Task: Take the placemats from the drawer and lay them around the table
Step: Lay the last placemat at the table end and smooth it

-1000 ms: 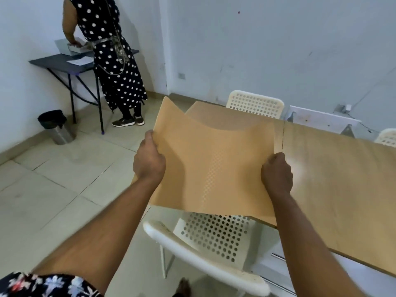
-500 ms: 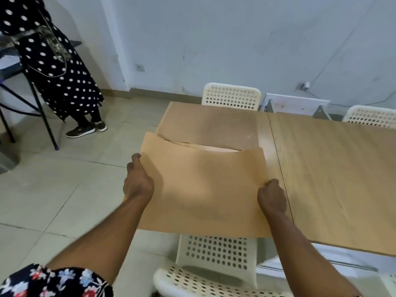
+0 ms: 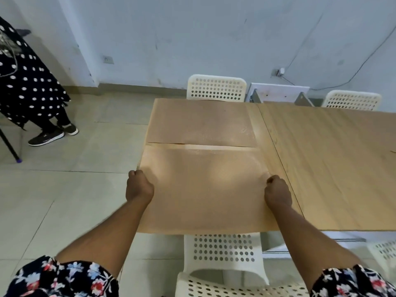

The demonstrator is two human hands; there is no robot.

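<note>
Left hand [image 3: 139, 186]: fingers are curling shut on the left edge of the near placemat [image 3: 203, 185].
Right hand [image 3: 277, 192]: fingers are pinching the same mat's right edge.
Near placemat: lying flat on the table [image 3: 332, 168], at its near left corner.
Far placemat [image 3: 201, 122]: lying just beyond it.
White chair [image 3: 222, 251]: standing below the table's near edge.

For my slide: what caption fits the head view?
Both hands lay a placemat on the table.
</note>
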